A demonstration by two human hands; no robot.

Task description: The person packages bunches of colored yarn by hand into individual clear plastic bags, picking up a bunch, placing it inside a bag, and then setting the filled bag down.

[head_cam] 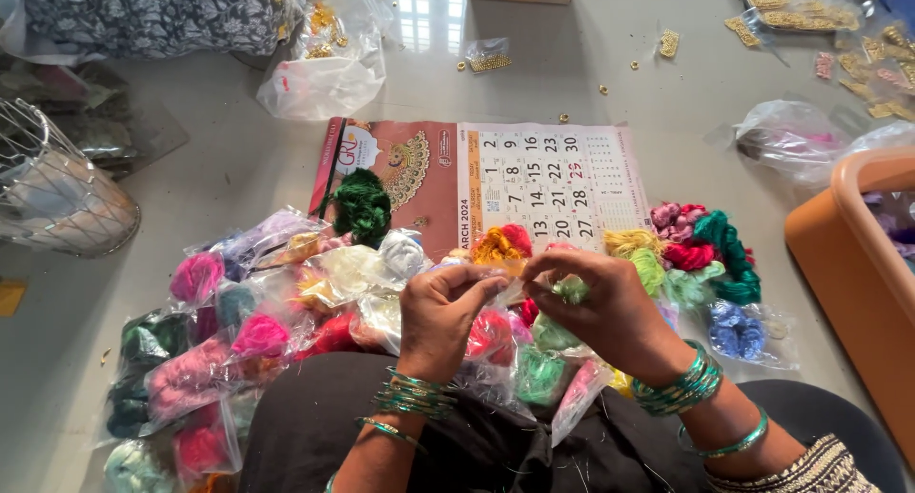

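both hands (519, 307) pinch small clear packet (516, 289)

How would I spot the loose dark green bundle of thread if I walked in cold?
Find the wall calendar lying flat on the floor ahead of the person's hands. On its left, reddish-brown half sits the dark green thread bundle, overlapping the lower left corner. Unlike the skeins nearest it, it is unbagged, and it is the darkest green there.

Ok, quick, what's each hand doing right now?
Left hand: closed, pinching the edge of a small clear packet.
Right hand: closed, pinching the same packet, pale green thread at its fingertips.
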